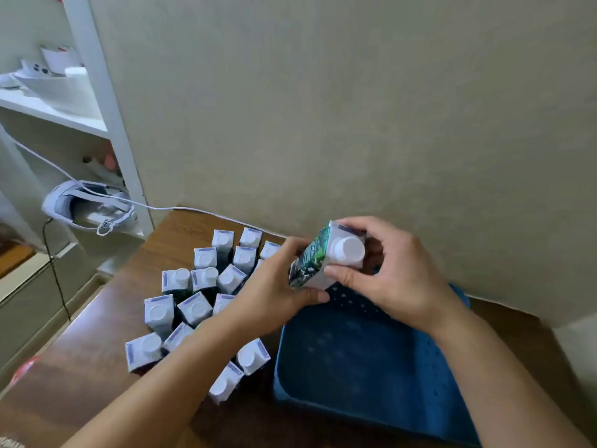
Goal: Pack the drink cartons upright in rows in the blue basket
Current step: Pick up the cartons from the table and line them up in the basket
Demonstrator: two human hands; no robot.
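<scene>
Head view: both hands grip one drink carton [326, 257] at frame centre, above the far-left corner of the blue basket [371, 360]. The left hand [277, 289] wraps its lower side and the right hand [391, 273] pinches the cap end, probably to steady it upright for a first row. The other cartons [200, 295] stand clustered on the counter [97, 357], left of the basket, within reach. Print is green-patterned; the text is unreadable.

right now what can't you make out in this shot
- Far corner of the blue basket: head view, hidden behind both hands and the held carton.
- Carton count: left forearm covers some of the table cartons.
- Held carton's print: blurred.
- Basket's near edge: cut off by the frame.
</scene>
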